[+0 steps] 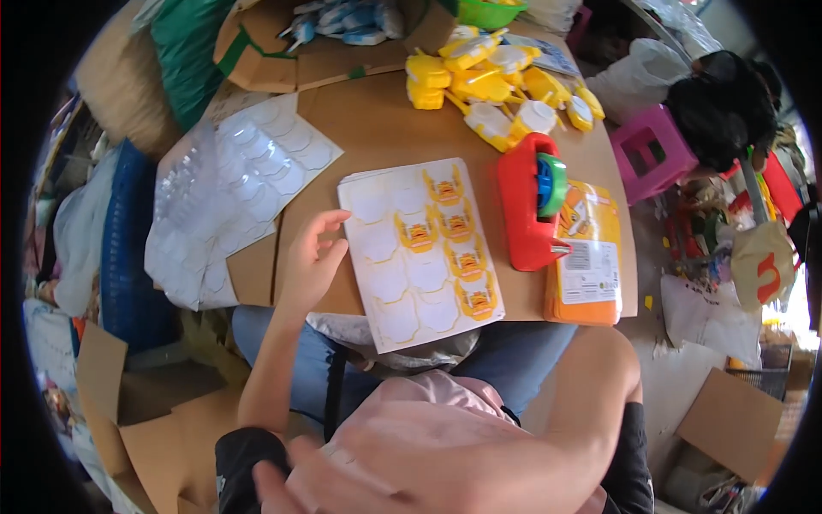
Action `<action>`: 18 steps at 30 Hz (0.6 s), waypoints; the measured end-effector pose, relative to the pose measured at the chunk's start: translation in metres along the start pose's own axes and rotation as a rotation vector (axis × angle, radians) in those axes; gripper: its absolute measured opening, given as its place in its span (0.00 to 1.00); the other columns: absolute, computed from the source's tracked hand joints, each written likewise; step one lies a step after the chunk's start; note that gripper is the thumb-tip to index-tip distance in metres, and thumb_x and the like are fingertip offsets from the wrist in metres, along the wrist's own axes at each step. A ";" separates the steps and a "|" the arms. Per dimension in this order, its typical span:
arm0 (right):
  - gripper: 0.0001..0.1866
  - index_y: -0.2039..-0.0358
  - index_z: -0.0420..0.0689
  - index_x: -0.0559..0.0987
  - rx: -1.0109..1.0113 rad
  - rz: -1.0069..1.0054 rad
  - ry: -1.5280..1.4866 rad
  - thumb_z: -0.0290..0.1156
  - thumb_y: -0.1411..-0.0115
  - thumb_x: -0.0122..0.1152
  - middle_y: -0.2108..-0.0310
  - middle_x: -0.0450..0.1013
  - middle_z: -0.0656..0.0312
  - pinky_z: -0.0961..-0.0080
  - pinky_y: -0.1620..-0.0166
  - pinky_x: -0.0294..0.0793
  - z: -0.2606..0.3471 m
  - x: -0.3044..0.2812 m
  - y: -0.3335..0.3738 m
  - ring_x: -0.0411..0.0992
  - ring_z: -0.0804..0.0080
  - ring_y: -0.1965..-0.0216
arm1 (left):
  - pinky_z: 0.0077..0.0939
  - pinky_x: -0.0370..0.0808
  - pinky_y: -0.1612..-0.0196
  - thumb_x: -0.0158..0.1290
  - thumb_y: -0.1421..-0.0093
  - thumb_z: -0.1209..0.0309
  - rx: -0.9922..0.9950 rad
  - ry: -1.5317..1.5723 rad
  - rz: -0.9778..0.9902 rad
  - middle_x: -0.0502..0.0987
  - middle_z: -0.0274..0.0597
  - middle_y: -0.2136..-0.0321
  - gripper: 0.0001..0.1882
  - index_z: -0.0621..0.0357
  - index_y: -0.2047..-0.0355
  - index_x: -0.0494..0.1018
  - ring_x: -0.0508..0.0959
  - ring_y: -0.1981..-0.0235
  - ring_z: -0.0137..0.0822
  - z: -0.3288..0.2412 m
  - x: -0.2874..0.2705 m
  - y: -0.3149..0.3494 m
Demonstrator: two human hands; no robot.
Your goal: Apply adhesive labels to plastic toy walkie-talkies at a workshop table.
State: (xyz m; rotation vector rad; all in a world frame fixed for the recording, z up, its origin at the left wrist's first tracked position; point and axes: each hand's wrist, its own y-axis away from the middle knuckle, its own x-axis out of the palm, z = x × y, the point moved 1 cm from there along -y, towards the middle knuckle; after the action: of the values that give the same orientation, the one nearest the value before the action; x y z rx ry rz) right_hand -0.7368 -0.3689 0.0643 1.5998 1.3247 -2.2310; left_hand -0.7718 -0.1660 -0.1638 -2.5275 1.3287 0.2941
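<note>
A stack of white sticker sheets lies on the cardboard-topped table in front of me. Yellow printed stickers remain mostly down its right side, and the other cut outlines are blank white. My left hand is at the sheets' left edge, thumb and fingers apart, fingertips at the paper. Across my lap reaches my right arm, with my right hand low at the left near my left sleeve. Motion smears its fingers, so whether it holds anything is unclear. Right of the sheets stands a red tape dispenser with a green roll.
Yellow and white plastic items are heaped at the back right. Clear blister sheets lie on the left. Orange printed cards are stacked beside the dispenser. A box of blue-white items stands behind. A pink stool is off the right.
</note>
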 end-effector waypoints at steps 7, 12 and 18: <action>0.20 0.54 0.58 0.77 0.100 0.172 -0.259 0.34 0.50 0.54 0.67 0.73 0.57 0.84 0.78 0.67 -0.006 -0.030 0.017 0.69 0.71 0.76 | 0.25 0.70 0.54 0.50 0.46 0.79 -0.051 -0.028 -0.102 0.73 0.36 0.54 0.18 0.55 0.54 0.71 0.72 0.54 0.32 0.018 -0.020 0.012; 0.19 0.56 0.52 0.76 0.323 -0.118 0.038 0.37 0.51 0.62 0.67 0.77 0.57 0.83 0.79 0.70 0.033 -0.025 0.083 0.74 0.69 0.77 | 0.26 0.72 0.56 0.50 0.46 0.79 0.023 -0.058 -0.120 0.73 0.37 0.56 0.17 0.55 0.55 0.72 0.73 0.55 0.32 0.000 -0.016 -0.004; 0.15 0.59 0.39 0.78 0.883 -0.131 -0.341 0.19 0.49 0.61 0.72 0.79 0.59 0.82 0.74 0.74 -0.045 0.023 0.120 0.77 0.74 0.76 | 0.25 0.69 0.60 0.52 0.45 0.78 0.153 -0.467 -0.679 0.75 0.36 0.60 0.14 0.54 0.57 0.72 0.72 0.58 0.32 0.030 -0.152 0.023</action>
State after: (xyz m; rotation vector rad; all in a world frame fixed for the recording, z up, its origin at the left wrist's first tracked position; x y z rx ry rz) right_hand -0.6517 -0.4037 -0.0280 1.1818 0.3508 -3.2276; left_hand -0.8773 -0.0507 -0.1493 -2.3984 0.2831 0.5558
